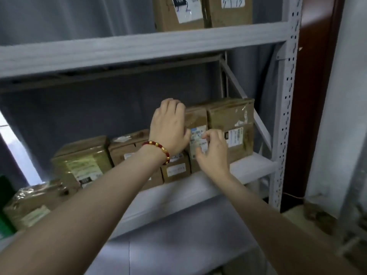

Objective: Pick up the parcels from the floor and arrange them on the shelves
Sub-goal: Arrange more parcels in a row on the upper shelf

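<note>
Left hand (168,126), wearing a red and gold bead bracelet (158,147), is gripping the narrow upright parcel (198,120), its fingers curling over the parcel's top left edge. We are noting the right hand (213,149) lying against the label on the near face, fingers bent. We cannot tell whether it is pinching the label or only touching it.

The parcel is standing on the middle shelf (248,167), touching a larger taped parcel (232,118) on its right and small cartons (174,169) on its left. We are judging the step in hand to be seating this parcel in its row, not fetching. The next move is calling for both hands to let go without tipping the parcel, then a reach down to the floor (294,213) for another. No parcel is showing there.

Further left, a big shiny-wrapped parcel (83,155) is sitting on the same shelf. Two labelled boxes (178,12) are standing on the upper shelf (139,48). The rack is grey-white metal with a perforated post (288,96) at the right. A grey curtain (79,108) is hanging behind it, and a dark brown door (317,96) is showing at the far right.
</note>
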A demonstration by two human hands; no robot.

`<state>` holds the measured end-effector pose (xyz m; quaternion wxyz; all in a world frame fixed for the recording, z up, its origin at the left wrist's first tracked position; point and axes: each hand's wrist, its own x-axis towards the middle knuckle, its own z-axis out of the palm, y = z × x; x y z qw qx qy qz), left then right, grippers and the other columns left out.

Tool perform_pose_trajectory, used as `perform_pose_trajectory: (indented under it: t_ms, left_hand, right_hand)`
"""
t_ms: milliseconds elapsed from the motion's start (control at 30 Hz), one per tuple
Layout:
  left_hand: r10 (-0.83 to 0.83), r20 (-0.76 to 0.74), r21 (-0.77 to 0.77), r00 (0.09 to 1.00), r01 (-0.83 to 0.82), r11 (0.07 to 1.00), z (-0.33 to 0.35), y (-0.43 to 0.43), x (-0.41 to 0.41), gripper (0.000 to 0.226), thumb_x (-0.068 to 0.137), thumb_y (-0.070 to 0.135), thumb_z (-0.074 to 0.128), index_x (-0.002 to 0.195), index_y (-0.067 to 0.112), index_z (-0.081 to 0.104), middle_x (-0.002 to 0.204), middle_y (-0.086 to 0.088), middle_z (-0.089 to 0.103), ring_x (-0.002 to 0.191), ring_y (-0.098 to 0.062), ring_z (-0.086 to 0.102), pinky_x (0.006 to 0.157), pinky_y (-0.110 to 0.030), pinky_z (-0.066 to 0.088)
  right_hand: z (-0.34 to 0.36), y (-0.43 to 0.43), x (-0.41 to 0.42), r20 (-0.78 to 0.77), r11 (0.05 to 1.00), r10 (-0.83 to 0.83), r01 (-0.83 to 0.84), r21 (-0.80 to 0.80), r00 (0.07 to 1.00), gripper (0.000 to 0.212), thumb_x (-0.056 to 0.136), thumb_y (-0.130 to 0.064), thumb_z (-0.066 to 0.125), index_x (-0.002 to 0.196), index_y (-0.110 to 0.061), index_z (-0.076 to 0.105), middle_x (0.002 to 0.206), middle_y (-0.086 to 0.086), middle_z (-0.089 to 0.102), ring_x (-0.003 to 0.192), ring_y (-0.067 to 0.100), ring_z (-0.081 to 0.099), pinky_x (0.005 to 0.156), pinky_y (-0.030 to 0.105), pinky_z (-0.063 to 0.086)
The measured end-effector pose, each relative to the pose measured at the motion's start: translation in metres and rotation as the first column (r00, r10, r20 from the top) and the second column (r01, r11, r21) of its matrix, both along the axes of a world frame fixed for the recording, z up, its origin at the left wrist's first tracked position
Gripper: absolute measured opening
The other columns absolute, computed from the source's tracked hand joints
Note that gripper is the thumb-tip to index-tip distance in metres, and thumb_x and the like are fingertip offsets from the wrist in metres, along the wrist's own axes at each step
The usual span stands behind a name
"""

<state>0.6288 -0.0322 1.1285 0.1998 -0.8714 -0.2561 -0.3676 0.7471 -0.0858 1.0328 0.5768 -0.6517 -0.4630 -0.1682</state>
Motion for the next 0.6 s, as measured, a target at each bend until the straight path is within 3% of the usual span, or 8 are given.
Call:
perform_pose_trajectory:
  t_ms: [133,267,400,600]
  left_hand:
    - [-0.068,-0.108,-0.119,0.992,0.055,0.991,-0.067,-0.014,-0.012,0.04,0.083,0.027,0.059,0.117,0.008,0.052,0.126,-0.012,0.054,0.124,-0.03,0.042,0.098,-0.039,0.036]
    - [-0.145,-0.213,-0.243,0.966,0.091,0.966,-0.143,-0.039,-0.015,0.037,0.082,0.025,0.058,0.115,0.008,0.052,0.122,-0.012,0.054,0.118,-0.031,0.043,0.092,-0.038,0.035]
    - [-0.223,-0.384,-0.328,0.896,0.093,0.94,-0.223,-0.059,-0.014,0.033,0.086,0.022,0.057,0.116,0.011,0.052,0.123,-0.01,0.052,0.117,-0.029,0.043,0.092,-0.034,0.034]
    - [-0.245,-0.528,-0.432,0.813,-0.009,0.902,-0.328,-0.064,0.012,0.034,0.091,0.021,0.052,0.124,0.014,0.05,0.129,-0.007,0.049,0.119,-0.025,0.043,0.093,-0.032,0.039]
  right_hand:
    - [-0.073,-0.029,-0.02,-0.084,0.986,-0.051,0.037,-0.163,0.995,0.026,0.078,-0.009,0.065,0.1,-0.014,0.053,0.109,0.005,0.051,0.095,0.024,0.054,0.077,0.038,0.047]
    - [-0.151,-0.059,-0.028,-0.128,0.98,-0.083,0.058,-0.19,0.988,0.025,0.072,-0.001,0.066,0.094,-0.006,0.055,0.099,0.01,0.052,0.077,0.025,0.053,0.063,0.031,0.039]
    - [-0.223,-0.089,-0.025,-0.232,0.939,-0.161,0.077,-0.335,0.959,0.024,0.081,-0.006,0.066,0.102,-0.007,0.055,0.105,0.01,0.054,0.086,0.021,0.052,0.073,0.032,0.041]
    - [-0.319,-0.122,0.0,-0.271,0.845,-0.245,0.068,-0.53,0.931,0.027,0.081,-0.008,0.065,0.106,-0.009,0.053,0.112,0.008,0.051,0.088,0.023,0.052,0.071,0.031,0.039]
